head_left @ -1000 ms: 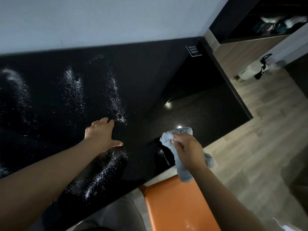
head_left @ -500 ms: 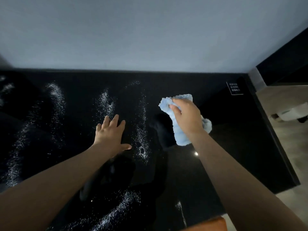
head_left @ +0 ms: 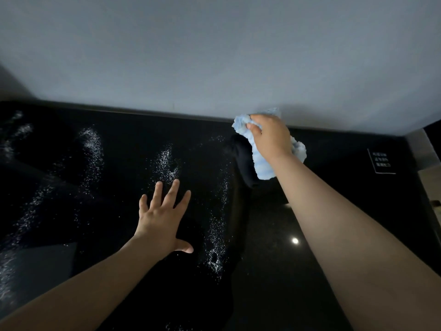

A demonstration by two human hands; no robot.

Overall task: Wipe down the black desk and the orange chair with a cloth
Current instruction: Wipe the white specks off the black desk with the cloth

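The black desk [head_left: 334, 211] fills the lower half of the view, its glossy top streaked with white speckled patches on the left and middle. My right hand [head_left: 269, 137] grips a bunched light blue cloth [head_left: 265, 166] at the desk's far edge, where it meets the wall. My left hand [head_left: 162, 216] lies flat on the desk top with fingers spread, among the white patches. The orange chair is out of view.
A pale grey wall [head_left: 214, 56] rises directly behind the desk. A small label with white text [head_left: 381, 161] sits on the desk at the far right. The desk's right edge [head_left: 429, 211] borders a strip of floor.
My right hand has carried the cloth from near the desk's front edge out to the back edge by the wall. The view has tilted up, and the orange chair has dropped out of sight.
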